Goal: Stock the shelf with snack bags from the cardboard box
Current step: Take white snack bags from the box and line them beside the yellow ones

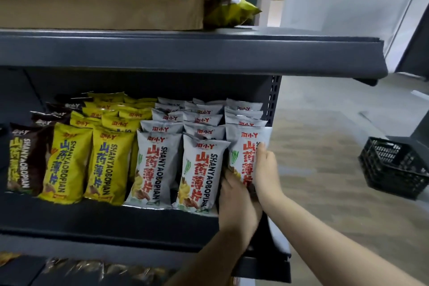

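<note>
From my remote seat, I see the white snack bag (247,146) standing upright at the front of the rightmost row on the middle shelf (116,223), against the shelf's right end. Both hands are on it. My left hand (236,204) grips its lower left edge, with the fingers curled round the side of the pack. My right hand (267,170) lies along the bag's right edge, fingers straight and pointing up, pressing flat against it rather than closing round it.

Just left of this bag stand two more rows of white bags (199,169), each several deep toward the back panel. Next to those come two rows of yellow bags (106,162), and at the far left a row of brown bags (25,160). All of them stand upright and face forward.

On the upper shelf (185,53) sits the cardboard box (99,11), with a green bag (234,11) lying just beside its right end. Well off to the right, a black crate (394,167) rests on the floor (325,146).
</note>
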The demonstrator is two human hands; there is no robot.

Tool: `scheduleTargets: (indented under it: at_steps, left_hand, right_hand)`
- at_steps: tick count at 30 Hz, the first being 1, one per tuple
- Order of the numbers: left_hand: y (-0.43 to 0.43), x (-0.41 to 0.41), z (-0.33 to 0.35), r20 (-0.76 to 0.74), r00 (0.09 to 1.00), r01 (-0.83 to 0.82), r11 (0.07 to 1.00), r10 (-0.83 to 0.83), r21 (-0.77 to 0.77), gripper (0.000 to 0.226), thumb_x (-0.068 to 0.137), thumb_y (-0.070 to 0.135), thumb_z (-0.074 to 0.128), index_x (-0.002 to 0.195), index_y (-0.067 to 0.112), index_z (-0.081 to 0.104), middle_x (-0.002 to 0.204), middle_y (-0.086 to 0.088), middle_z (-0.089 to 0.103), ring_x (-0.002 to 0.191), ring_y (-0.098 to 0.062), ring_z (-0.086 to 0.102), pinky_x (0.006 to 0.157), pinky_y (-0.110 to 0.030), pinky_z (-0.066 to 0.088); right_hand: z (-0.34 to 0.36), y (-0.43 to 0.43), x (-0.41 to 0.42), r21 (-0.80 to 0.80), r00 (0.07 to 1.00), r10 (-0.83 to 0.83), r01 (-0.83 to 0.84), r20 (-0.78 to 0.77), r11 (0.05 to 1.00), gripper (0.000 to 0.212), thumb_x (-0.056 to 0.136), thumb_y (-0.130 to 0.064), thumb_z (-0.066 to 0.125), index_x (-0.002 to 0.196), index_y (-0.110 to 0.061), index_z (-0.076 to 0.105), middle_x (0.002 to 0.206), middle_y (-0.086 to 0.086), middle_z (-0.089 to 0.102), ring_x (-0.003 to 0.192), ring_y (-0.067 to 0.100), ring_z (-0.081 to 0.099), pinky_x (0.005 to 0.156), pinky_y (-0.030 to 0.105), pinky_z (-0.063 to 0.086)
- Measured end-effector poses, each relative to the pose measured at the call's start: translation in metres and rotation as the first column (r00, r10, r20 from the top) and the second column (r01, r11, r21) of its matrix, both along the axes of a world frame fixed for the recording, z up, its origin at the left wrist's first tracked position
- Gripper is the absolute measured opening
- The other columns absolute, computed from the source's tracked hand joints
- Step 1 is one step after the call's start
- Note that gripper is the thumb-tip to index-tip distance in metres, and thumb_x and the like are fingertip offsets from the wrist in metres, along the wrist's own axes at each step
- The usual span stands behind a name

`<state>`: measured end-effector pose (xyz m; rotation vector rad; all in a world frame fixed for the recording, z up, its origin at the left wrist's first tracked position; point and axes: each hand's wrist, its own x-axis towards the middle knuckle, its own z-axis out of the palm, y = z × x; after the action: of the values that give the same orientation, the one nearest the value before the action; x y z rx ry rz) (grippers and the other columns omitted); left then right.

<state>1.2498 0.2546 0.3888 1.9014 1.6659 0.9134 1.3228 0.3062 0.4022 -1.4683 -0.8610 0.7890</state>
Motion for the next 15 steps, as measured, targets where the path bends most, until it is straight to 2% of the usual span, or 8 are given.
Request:
scheduleTargets:
  at_steps: [2,5,6,8,10,11,13,15]
  left_hand:
    - [0.001,0.000,-0.001,-0.080,0.996,-0.046,0.998,0.049,0.045,0.091,0.079,0.042,0.062,0.144,0.001,0.014,0.137,-0.014,0.040,0.128,-0.027,0.044,0.104,-0.032,0.039]
    - [0.004,0.002,-0.008,-0.165,0.977,-0.111,0.985,0.132,0.131,0.096,0.059,0.046,0.074,0.131,-0.002,0.033,0.106,-0.014,0.063,0.093,-0.025,0.068,0.075,-0.029,0.056]
    - [0.004,0.003,-0.010,-0.176,0.973,-0.122,0.980,0.150,0.159,0.096,0.059,0.048,0.075,0.131,-0.002,0.035,0.105,-0.013,0.064,0.091,-0.024,0.069,0.074,-0.029,0.056]
    - [0.002,0.004,-0.009,-0.143,0.982,-0.102,0.985,0.122,0.138,0.095,0.071,0.050,0.067,0.140,-0.001,0.028,0.122,-0.015,0.056,0.110,-0.025,0.062,0.091,-0.031,0.051]
    - [0.003,0.003,-0.009,-0.121,0.986,-0.098,0.987,0.113,0.125,0.097,0.074,0.052,0.064,0.144,0.002,0.020,0.132,-0.013,0.050,0.120,-0.024,0.055,0.097,-0.030,0.046]
    - [0.004,0.003,-0.007,-0.140,0.980,-0.118,0.982,0.139,0.148,0.099,0.069,0.054,0.069,0.141,0.003,0.024,0.126,-0.012,0.055,0.114,-0.022,0.059,0.092,-0.027,0.049]
    - [0.005,0.002,-0.007,-0.174,0.966,-0.154,0.963,0.194,0.220,0.102,0.052,0.058,0.077,0.127,0.003,0.036,0.102,-0.008,0.067,0.089,-0.018,0.070,0.072,-0.022,0.055]
    - [0.006,0.003,-0.015,-0.183,0.964,-0.144,0.957,0.193,0.250,0.101,0.048,0.058,0.080,0.121,0.003,0.039,0.093,-0.007,0.069,0.080,-0.017,0.071,0.066,-0.022,0.056]
  right_hand:
    - [0.003,0.002,0.002,-0.034,1.000,0.007,-0.007,0.003,0.999,0.083,0.073,-0.079,0.024,0.097,-0.008,0.060,0.106,0.016,0.062,0.088,0.033,0.065,0.085,0.053,0.053]
    - [0.012,-0.003,0.003,-0.067,1.000,0.011,-0.012,-0.027,0.998,0.077,0.078,-0.072,0.029,0.104,-0.004,0.053,0.117,0.014,0.057,0.098,0.032,0.062,0.090,0.052,0.051]
    - [0.015,-0.005,0.003,-0.070,0.999,0.033,-0.036,-0.041,0.997,0.071,0.078,-0.073,0.033,0.109,-0.011,0.047,0.122,0.012,0.053,0.105,0.029,0.059,0.095,0.051,0.049]
    - [0.019,-0.008,0.004,-0.037,0.992,0.110,-0.112,-0.054,0.993,0.072,0.076,-0.078,0.041,0.121,-0.022,0.035,0.129,0.007,0.049,0.115,0.025,0.055,0.100,0.050,0.045]
    - [0.025,-0.008,0.004,0.027,0.988,0.154,-0.153,-0.006,0.988,0.071,0.085,-0.071,0.042,0.132,-0.020,0.032,0.133,0.005,0.048,0.119,0.023,0.053,0.102,0.046,0.044]
    - [0.027,-0.006,0.004,0.077,0.988,0.150,-0.152,0.022,0.985,0.064,0.090,-0.063,0.041,0.135,-0.018,0.033,0.133,0.006,0.049,0.116,0.024,0.054,0.099,0.042,0.046]
    - [0.034,-0.005,0.002,0.164,0.990,0.123,-0.131,0.062,0.978,0.046,0.097,-0.049,0.038,0.130,-0.017,0.037,0.125,0.014,0.052,0.107,0.034,0.056,0.082,0.038,0.051]
    - [0.035,-0.002,0.000,0.173,0.990,0.107,-0.123,0.097,0.977,0.047,0.098,-0.048,0.035,0.131,-0.014,0.037,0.120,0.018,0.053,0.099,0.036,0.058,0.074,0.040,0.050]
